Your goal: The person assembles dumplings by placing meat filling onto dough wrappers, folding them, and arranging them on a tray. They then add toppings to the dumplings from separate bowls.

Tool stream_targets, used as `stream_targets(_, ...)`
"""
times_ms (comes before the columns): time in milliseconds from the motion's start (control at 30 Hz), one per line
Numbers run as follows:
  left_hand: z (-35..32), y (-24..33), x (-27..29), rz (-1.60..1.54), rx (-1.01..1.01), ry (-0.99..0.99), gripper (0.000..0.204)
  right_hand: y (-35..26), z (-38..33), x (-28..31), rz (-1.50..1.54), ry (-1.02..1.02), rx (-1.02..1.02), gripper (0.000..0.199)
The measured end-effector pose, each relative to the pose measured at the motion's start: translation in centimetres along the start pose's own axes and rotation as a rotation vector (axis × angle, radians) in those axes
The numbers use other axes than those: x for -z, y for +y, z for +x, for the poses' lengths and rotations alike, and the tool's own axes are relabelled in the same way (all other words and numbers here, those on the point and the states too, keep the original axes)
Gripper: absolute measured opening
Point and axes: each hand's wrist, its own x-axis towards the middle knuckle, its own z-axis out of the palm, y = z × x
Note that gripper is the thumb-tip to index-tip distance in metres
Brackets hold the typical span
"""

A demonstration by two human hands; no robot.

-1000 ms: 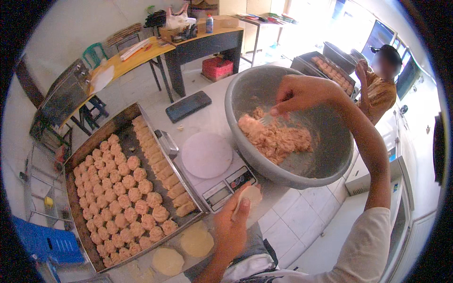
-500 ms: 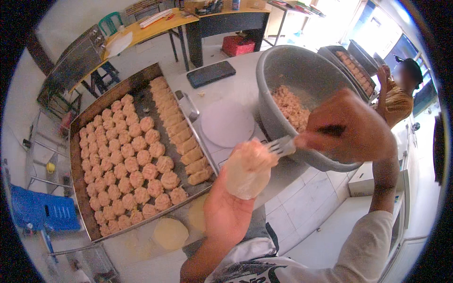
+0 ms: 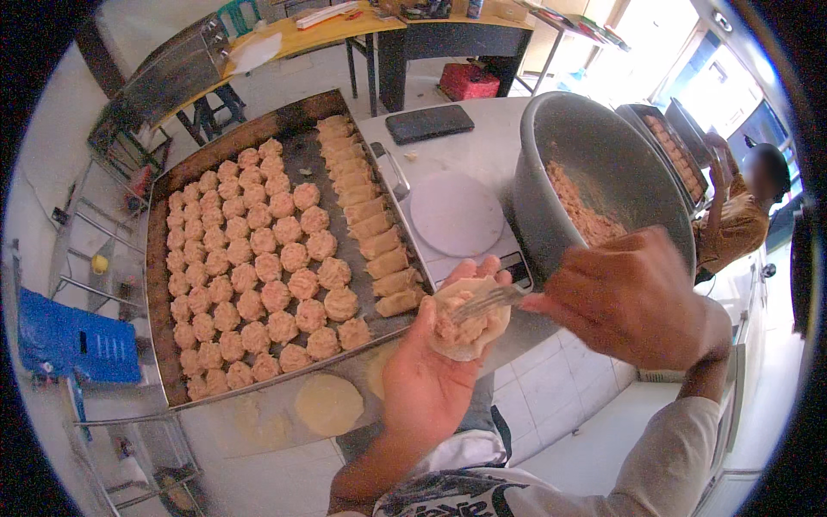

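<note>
My left hand [image 3: 426,388] cups a round dough wrapper [image 3: 471,351] with its fingers curled around the underside. A lump of pinkish minced filling [image 3: 457,329] lies in the wrapper. My right hand [image 3: 633,297] grips a metal fork [image 3: 493,299], whose tines press into that filling. Beyond it stands a deep grey bowl [image 3: 536,194] with more minced filling [image 3: 575,205] inside. To the left is a large metal tray [image 3: 158,302] holding rows of round open-topped dumplings [image 3: 258,258] and a column of folded dumplings [image 3: 375,246]. A flat wrapper [image 3: 329,405] lies on the table near the tray.
A kitchen scale with a round white plate [image 3: 457,215] sits between tray and bowl. Behind it lies a dark phone [image 3: 429,125]. At far right another person [image 3: 732,224] stands by a second tray [image 3: 674,155]. A blue plastic chair [image 3: 77,336] is at left.
The fork has come down from the wrapper's edge into its middle, and the filling now sits spread there. The wrapper has tilted in my left palm. The whole view has shifted slightly.
</note>
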Motion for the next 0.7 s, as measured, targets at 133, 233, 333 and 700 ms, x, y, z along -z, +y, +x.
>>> stream_targets(133, 0.0, 0.7, 0.4, -0.029, 0.055, 0.139, 0.057, 0.0, -0.5, 0.3, -0.096, 0.062, 0.002, 0.026)
stream_targets(233, -0.3, 0.8, 1.0, -0.023, 0.034, -0.042, 0.056, 0.4, -0.9, -0.6, -0.027, 0.131, 0.06, 0.024)
stream_targets(333, -0.4, 1.2, 1.7, 0.017, 0.055, 0.031, 0.055, 2.3, -1.2, -1.2, -0.164, 0.069, 0.039, 0.021)
stream_targets(700, -3.4, 4.4, 3.8, 0.345, 0.055, 0.204, 0.035, 15.2, 2.1, -6.2, -0.183, -0.374, -0.384, 0.036)
